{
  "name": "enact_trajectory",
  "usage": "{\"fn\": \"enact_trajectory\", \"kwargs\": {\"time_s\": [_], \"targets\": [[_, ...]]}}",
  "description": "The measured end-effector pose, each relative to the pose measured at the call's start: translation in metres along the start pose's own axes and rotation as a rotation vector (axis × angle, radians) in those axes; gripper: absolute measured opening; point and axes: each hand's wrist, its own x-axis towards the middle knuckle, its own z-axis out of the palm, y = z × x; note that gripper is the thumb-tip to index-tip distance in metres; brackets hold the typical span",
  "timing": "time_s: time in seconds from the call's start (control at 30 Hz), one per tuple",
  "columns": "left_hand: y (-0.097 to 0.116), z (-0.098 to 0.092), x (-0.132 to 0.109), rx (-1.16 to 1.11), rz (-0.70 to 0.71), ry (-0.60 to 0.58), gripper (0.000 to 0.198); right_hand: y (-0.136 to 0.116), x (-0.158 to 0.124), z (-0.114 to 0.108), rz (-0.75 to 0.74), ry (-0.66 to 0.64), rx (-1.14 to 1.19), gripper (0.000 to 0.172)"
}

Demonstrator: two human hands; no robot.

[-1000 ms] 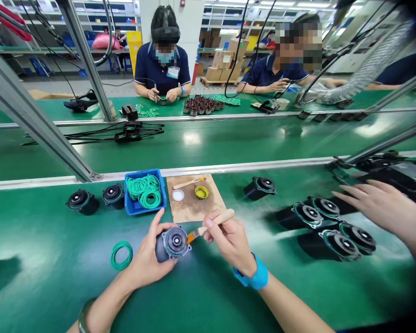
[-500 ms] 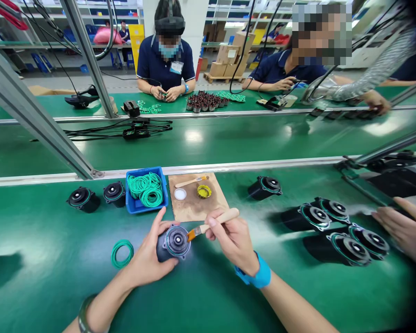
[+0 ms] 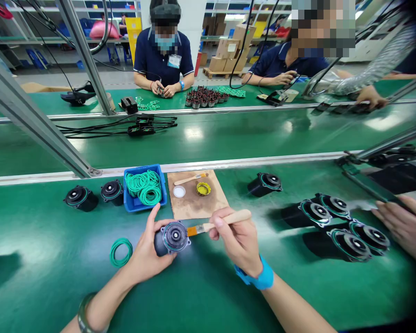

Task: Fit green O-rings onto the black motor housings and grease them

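Observation:
My left hand [image 3: 149, 252] is wrapped round a black cylindrical motor housing [image 3: 175, 236], its round ringed end tilted up toward me. Between the thumb and fingers of my right hand [image 3: 235, 236] is the pale wooden handle of a small brush [image 3: 225, 221]. The brush's orange bristles point left and lie at the right rim of the housing; whether they touch it I cannot tell. Left of my left hand lies a small bundle of green rubber rings [image 3: 121, 252]. More green rings [image 3: 143, 187] fill a blue bin [image 3: 145, 208] behind it.
A brown board [image 3: 183, 210] carries a yellow cap [image 3: 203, 188], a white disc [image 3: 179, 191] and another brush [image 3: 190, 179]. Similar housings stand left [image 3: 80, 198] and right [image 3: 348, 245]. Another person's hand [image 3: 402, 226] rests at the right edge. Co-workers sit across the bench.
The brush has swung from a slant to nearly level, and its bristles have shifted from the housing's face to its right rim. My left hand still holds the housing, turned slightly.

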Motion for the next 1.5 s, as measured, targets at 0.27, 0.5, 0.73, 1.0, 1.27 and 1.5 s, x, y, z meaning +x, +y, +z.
{"fn": "enact_trajectory", "kwargs": {"time_s": [0.27,0.5,0.73,1.0,1.27,1.5], "targets": [[0.003,0.002,0.000,0.012,-0.005,-0.003,0.110,-0.011,-0.016,-0.002,-0.225,-0.010,-0.178,0.017],[0.001,0.005,0.002,0.100,-0.041,0.088,0.110,-0.015,-0.024,0.001,-0.353,-0.094,-0.179,0.020],[0.005,-0.002,-0.003,0.009,-0.002,-0.041,0.106,-0.011,-0.022,-0.007,-0.202,-0.010,-0.071,0.020],[0.000,0.001,0.001,0.015,-0.027,0.027,0.104,-0.002,-0.018,0.002,-0.256,-0.041,-0.086,0.022],[0.000,0.000,0.001,-0.005,-0.038,0.017,0.103,-0.007,-0.027,-0.004,-0.179,-0.068,0.000,0.020],[-0.002,-0.001,-0.001,-0.033,-0.081,0.008,0.105,-0.002,-0.021,-0.001,-0.250,-0.032,-0.082,0.022]]}}
